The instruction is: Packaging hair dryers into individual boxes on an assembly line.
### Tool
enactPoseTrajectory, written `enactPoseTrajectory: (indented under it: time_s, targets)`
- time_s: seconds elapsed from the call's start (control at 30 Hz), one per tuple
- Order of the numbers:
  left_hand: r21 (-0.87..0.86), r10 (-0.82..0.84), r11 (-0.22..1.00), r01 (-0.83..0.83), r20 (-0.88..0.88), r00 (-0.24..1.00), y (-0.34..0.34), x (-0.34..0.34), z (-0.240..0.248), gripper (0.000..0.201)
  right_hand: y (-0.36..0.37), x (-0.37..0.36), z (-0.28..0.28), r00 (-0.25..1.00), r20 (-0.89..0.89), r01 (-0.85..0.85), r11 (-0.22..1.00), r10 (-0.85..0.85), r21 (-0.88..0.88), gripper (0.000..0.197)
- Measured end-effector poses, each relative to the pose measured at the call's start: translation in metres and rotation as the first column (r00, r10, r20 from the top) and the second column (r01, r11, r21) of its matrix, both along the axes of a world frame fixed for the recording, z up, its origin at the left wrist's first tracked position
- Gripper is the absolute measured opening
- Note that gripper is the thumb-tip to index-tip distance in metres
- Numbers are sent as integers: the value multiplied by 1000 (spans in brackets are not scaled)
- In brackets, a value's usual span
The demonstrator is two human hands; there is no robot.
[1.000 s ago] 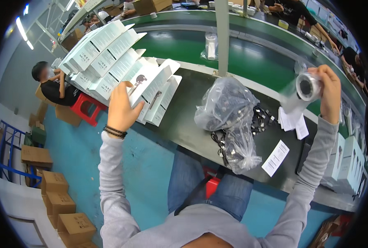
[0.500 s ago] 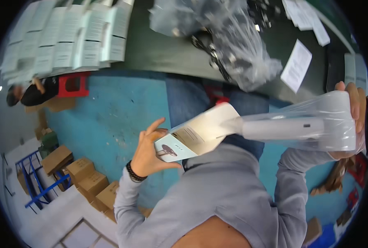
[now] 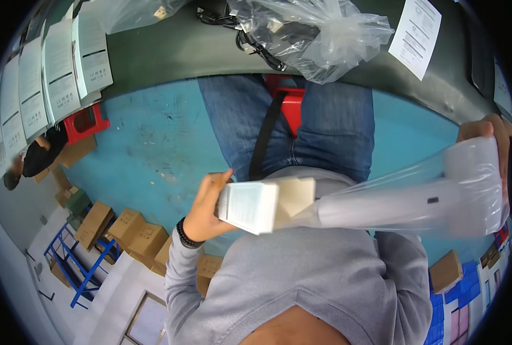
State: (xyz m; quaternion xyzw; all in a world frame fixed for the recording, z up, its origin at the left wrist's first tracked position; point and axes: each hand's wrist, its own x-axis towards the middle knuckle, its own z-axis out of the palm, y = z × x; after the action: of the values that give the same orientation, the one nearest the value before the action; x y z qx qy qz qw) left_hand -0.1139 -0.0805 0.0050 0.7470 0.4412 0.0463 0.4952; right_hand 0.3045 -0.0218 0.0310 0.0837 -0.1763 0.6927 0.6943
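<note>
My left hand (image 3: 204,210) is closed around a slim white carton (image 3: 247,207) with its open end and raised flap facing right. A white handheld device (image 3: 382,207) in a clear plastic bag lies level in front of my torso, its narrow handle end at the carton's mouth. Whether the tip is inside the carton is too blurred to tell. At the far right, my right hand (image 3: 493,131) grips the device's wide end through the bag; some of its fingers are hidden behind it.
On the dark table (image 3: 170,52) lie a clear bag (image 3: 336,34), black cables (image 3: 262,52) and a printed leaflet (image 3: 418,37). Several white cartons (image 3: 60,69) stand in a row at left. A red stool (image 3: 292,109) is beneath me. Brown boxes (image 3: 147,238) and another person (image 3: 44,152) are at left.
The carton has turned in my left hand, its printed picture side no longer showing and its mouth now squarely toward the handle. Both hands have come slightly lower. The view has shifted.
</note>
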Motion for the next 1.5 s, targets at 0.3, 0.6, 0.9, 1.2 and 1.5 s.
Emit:
enactPoseTrajectory:
  time_s: [0.3,0.6,0.9,1.2,1.5]
  targets:
    - [-521,294,816,-250,2,956,0,-20,-35,81,22,-13,-30,1000,27,6,994,-9,107,25]
    - [-284,272,933,-223,146,951,-16,8,-73,76,33,-29,-22,984,100,131,981,-145,142,17]
    - [23,222,969,-247,369,902,18,41,-56,76,42,-100,22,825,558,130,991,-92,-29,19]
    - [-53,230,973,-224,213,950,19,38,-49,83,45,-150,8,572,813,179,984,-112,10,24]
    - [-237,373,922,-305,339,864,18,40,-50,85,48,-146,0,-316,767,90,788,-558,610,11]
